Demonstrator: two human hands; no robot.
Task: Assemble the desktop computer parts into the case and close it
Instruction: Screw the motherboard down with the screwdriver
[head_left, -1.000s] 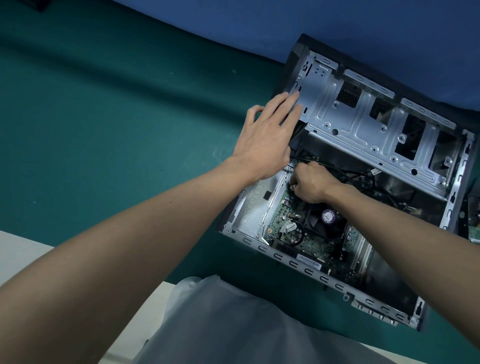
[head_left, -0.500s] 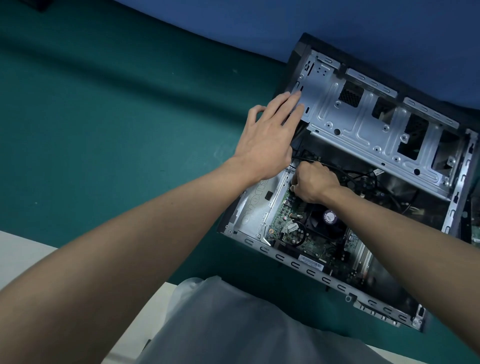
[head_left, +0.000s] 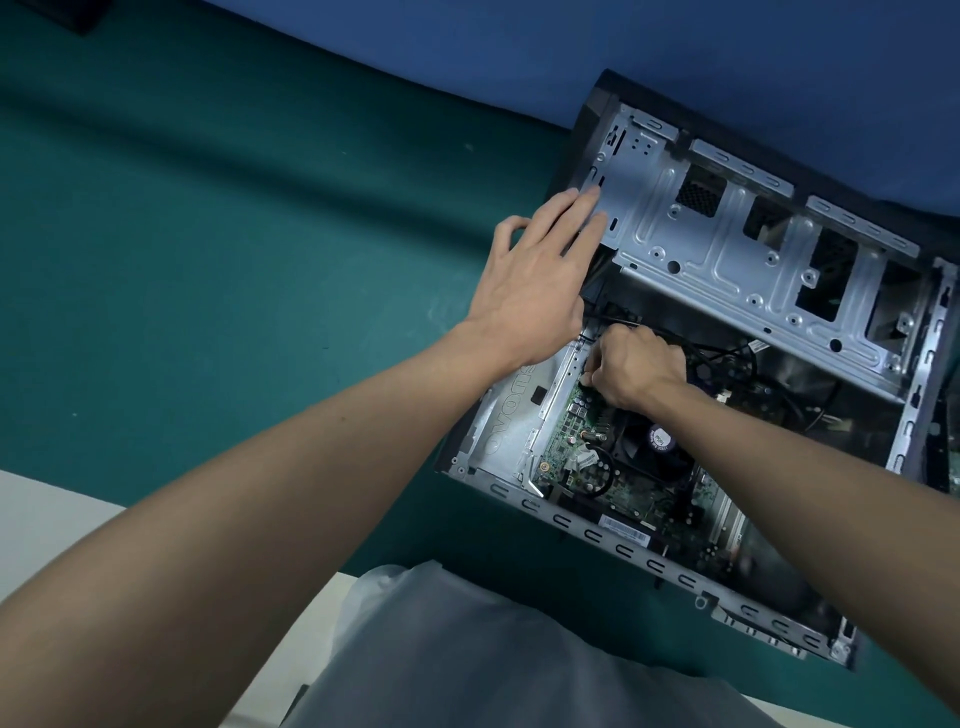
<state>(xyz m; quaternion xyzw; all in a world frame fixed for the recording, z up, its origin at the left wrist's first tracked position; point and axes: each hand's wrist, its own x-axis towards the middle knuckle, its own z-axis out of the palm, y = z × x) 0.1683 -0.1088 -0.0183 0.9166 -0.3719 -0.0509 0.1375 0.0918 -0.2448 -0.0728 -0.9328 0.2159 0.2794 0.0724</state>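
The open case (head_left: 623, 552) lies on the green counter (head_left: 249, 270). The left hand (head_left: 530, 291) rests flat, fingers straight, on its stiff steel frame. The right hand (head_left: 635, 370) curls at a corner of the fragile-looking motherboard (head_left: 582, 470), beside a limp black cable (head_left: 724, 349). Whether it pinches anything, I cannot tell. I'd hold plugs by the body.

The table cover (head_left: 208, 234) is deep teal, plain, with darker shaded bands at the far left. Behind it, the backdrop (head_left: 519, 41) is flat blue. The case (head_left: 623, 551) is silver-grey inside, black on its outer shell, its near rim marked by a row of dark slots. The drive cage (head_left: 727, 260) is silver with pressed ridges and round holes; a black mesh patch shows through one opening. The motherboard (head_left: 623, 488) is green. The fan (head_left: 649, 457) is black with a round pale label. The cables (head_left: 727, 358) are black. The garment (head_left: 467, 649) at the near edge is grey.
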